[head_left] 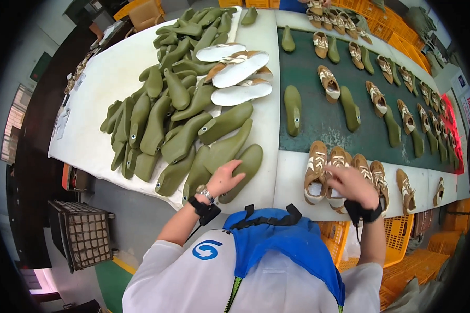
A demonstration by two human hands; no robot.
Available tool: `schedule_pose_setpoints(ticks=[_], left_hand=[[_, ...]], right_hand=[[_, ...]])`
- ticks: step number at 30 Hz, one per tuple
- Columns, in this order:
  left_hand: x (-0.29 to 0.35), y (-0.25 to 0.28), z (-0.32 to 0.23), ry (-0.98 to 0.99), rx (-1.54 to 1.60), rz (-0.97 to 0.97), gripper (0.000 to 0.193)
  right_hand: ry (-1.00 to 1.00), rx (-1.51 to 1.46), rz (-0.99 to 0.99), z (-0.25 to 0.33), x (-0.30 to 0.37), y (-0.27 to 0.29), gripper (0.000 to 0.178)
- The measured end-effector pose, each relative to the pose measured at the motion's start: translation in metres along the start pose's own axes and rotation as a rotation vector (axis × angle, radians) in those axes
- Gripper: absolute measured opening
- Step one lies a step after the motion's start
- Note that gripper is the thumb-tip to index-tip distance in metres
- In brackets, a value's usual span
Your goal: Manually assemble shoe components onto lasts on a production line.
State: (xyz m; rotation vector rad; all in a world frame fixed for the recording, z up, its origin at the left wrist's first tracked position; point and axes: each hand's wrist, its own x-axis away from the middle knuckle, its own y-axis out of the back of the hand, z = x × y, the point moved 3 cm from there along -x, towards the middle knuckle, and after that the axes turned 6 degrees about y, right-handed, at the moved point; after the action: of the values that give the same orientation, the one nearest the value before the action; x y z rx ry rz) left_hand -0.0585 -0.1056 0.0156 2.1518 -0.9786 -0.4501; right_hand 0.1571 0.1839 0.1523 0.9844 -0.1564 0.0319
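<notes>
My left hand (pixel 224 180) is at the near edge of a pile of green shoe lasts (pixel 151 122), with fingers apart. It touches or hovers just over the nearest green last (pixel 248 169); which of the two, I cannot tell. My right hand (pixel 352 186) reaches over a row of brown-and-white sneakers (pixel 316 172) at the table's front edge. Its fingers are spread above a laced sneaker (pixel 340 156), partly hiding it. Several sneakers with white soles up (pixel 241 70) lie on the right side of the pile.
On the right, a dark green conveyor belt (pixel 318 138) carries sneakers and lasts in rows. Orange crates (pixel 397 237) stand below the near edge. A basket cart (pixel 86 235) is on the floor at left. Another person's hand (pixel 321 2) shows at the belt's far side.
</notes>
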Motion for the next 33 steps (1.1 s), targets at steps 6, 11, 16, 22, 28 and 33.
schedule_pose_setpoints(ticks=[6, 11, 16, 22, 28, 33], left_hand=[[-0.155, 0.067, 0.045, 0.012, -0.122, -0.476, 0.034], [-0.258, 0.109, 0.096, 0.188, -0.269, -0.469, 0.055], [-0.270, 0.093, 0.085, 0.352, -0.373, -0.213, 0.031], [-0.230, 0.113, 0.012, 0.010, -0.292, -0.412, 0.022], [-0.112, 0.150, -0.114, -0.727, -0.334, -0.598, 0.016], [-0.075, 0.153, -0.146, -0.958, -0.375, -0.689, 0.034]], right_hand=[[-0.080, -0.015, -0.136, 0.033, 0.057, -0.009, 0.037], [-0.154, 0.005, -0.235, 0.056, 0.088, -0.019, 0.034], [-0.237, -0.034, -0.258, 0.064, 0.095, -0.024, 0.033], [-0.188, -0.170, -0.285, 0.048, 0.065, -0.018, 0.029], [-0.163, -1.236, -0.609, 0.000, -0.017, 0.024, 0.047], [-0.002, -1.666, -0.008, 0.052, -0.056, 0.025, 0.055]])
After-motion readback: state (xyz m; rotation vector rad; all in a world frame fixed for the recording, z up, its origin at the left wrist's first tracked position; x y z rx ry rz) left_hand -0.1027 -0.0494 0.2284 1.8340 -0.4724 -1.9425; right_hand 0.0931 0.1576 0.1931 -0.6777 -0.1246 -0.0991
